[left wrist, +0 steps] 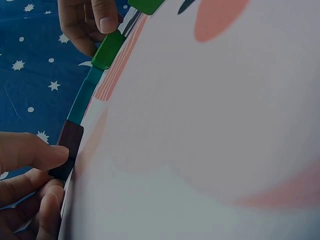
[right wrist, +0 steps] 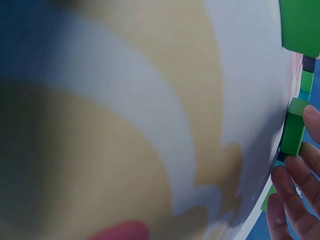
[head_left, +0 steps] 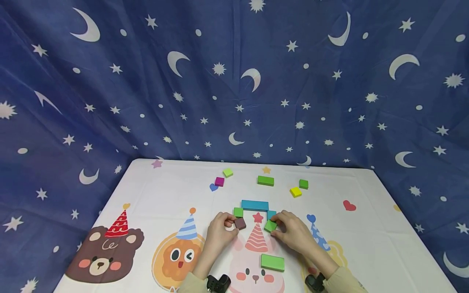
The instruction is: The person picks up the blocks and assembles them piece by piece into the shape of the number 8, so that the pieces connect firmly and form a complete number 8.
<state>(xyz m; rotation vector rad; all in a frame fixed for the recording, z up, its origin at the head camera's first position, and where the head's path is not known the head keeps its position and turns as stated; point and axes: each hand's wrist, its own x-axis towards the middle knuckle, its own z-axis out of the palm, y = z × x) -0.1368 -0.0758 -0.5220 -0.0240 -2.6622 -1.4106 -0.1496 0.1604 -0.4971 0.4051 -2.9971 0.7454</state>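
Observation:
My left hand [head_left: 220, 232] pinches a dark brown block [head_left: 239, 223]; in the left wrist view its thumb lies against the brown block [left wrist: 71, 142]. Just beyond that block is a small green block [head_left: 238, 212]. With thumb and fingers, my right hand [head_left: 294, 232] grips another green block [head_left: 270, 226], which the right wrist view shows as a green block [right wrist: 294, 127] at the right edge. Beside it sits a small blue block [head_left: 271, 214], partly hidden by the fingers. A long blue block [head_left: 255, 205] lies across the far side, between the two hands.
A long light green block [head_left: 272, 263] lies nearer me on the white printed tablecloth [head_left: 381, 244]. Farther back are a magenta block [head_left: 219, 182], a lime block [head_left: 228, 173], a long green block [head_left: 265, 180], a green cube [head_left: 303, 184] and a yellow block [head_left: 295, 192]. A blue starry curtain [head_left: 205, 134] hangs behind.

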